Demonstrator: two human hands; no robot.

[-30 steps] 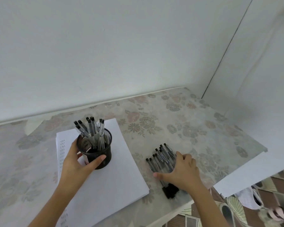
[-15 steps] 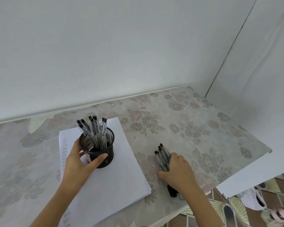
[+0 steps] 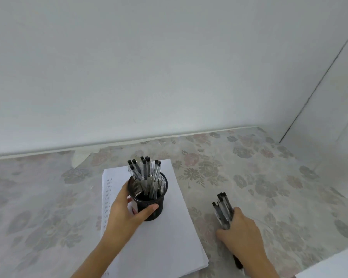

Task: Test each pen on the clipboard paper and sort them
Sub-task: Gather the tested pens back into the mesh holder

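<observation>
A black mesh pen cup (image 3: 149,197) stands on the white paper stack (image 3: 165,237), holding several clear pens with black caps (image 3: 144,170). My left hand (image 3: 129,213) grips the cup from its left side, thumb across the front. To the right, on the floral tabletop, my right hand (image 3: 241,235) holds a gathered bundle of several black-capped pens (image 3: 223,209), their caps pointing away from me. A black object (image 3: 237,261) sticks out below that hand; I cannot tell what it is. Rows of small ink marks (image 3: 108,197) run down the paper's left edge.
The table (image 3: 269,187) has a floral plastic cover and meets white walls at the back and right. Its front right edge (image 3: 329,255) runs diagonally near my right wrist.
The spread-out pens on the table have been gathered into one bundle under my right hand. My left hand keeps its hold on the cup. The camera has tilted upward.
</observation>
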